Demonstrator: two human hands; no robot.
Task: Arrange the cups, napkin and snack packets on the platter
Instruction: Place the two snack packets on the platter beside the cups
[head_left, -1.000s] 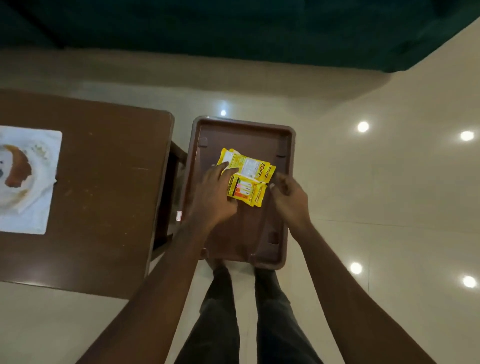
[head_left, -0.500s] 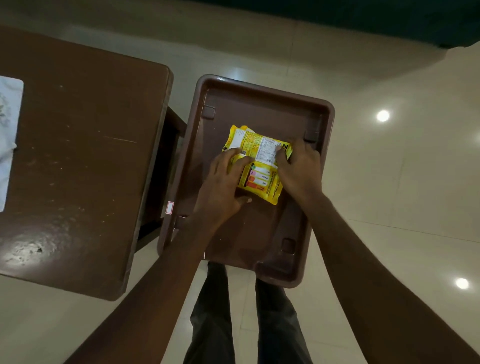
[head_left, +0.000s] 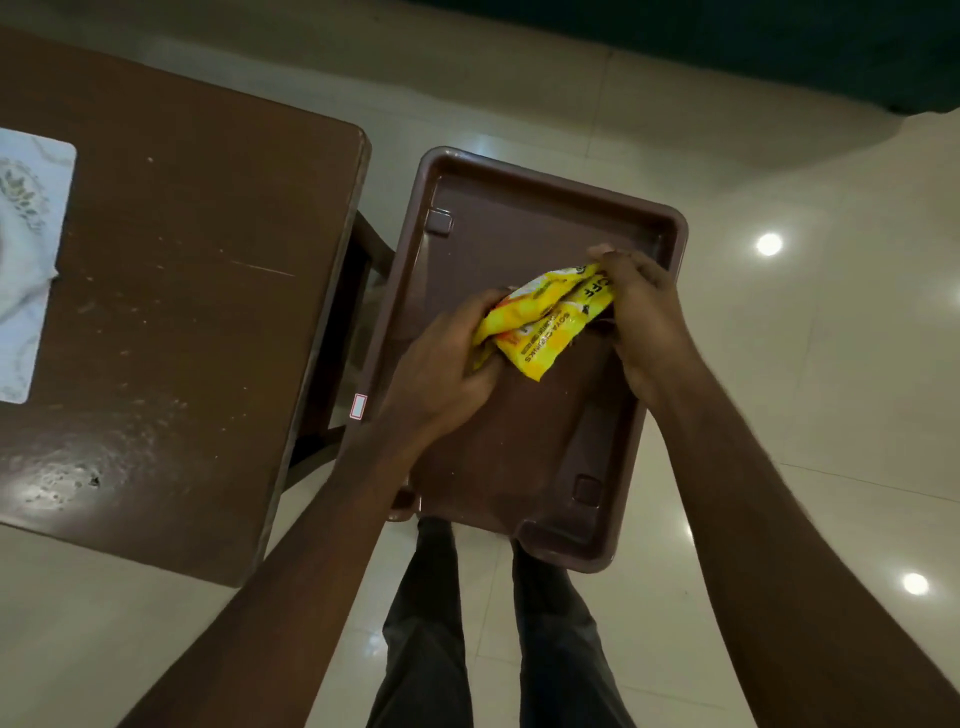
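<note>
Across the left half of the frame sits the brown desk, with a white napkin at its far left edge. Right of it, about centre frame, is the brown platter, rim and corners showing. Over the middle of the platter both hands pinch the yellow snack packets (looks like two, crumpled together): left hand with its grip closed on the lower left end, right hand closed on the upper right end.

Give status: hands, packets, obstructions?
Left hand and right hand both gripping yellow packets over the platter. No cups in view. Nothing in the way.
</note>
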